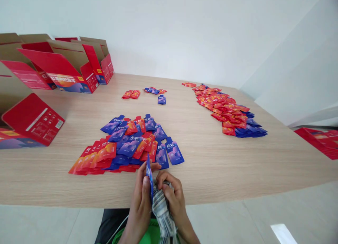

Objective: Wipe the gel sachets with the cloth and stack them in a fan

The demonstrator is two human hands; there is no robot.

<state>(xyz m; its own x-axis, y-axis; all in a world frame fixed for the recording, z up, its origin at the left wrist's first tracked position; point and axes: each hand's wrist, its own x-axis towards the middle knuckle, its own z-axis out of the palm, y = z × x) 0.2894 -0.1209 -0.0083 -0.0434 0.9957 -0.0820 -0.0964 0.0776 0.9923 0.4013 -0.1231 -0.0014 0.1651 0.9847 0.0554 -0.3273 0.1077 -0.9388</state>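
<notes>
My left hand (pixel 141 199) grips a blue pouch (pixel 149 177), turned edge-on, over the table's front edge. Close against it, my right hand (pixel 173 193) pinches a striped grey cloth (pixel 161 208), which hangs down below the tabletop. Just beyond my hands lies a pile of red and blue pouches (pixel 130 145), overlapping one another, the red ones fanned out at the left. At the pile's right side a single blue pouch (pixel 174 151) lies flat, its printed front up.
Open red cartons (pixel 72 82) line the table's left side. A long heap of pouches (pixel 224 108) lies at the right, with a few loose pouches (pixel 151 90) at the back. A red box (pixel 320 140) is at the right edge. Something green (pixel 151 233) sits below my hands.
</notes>
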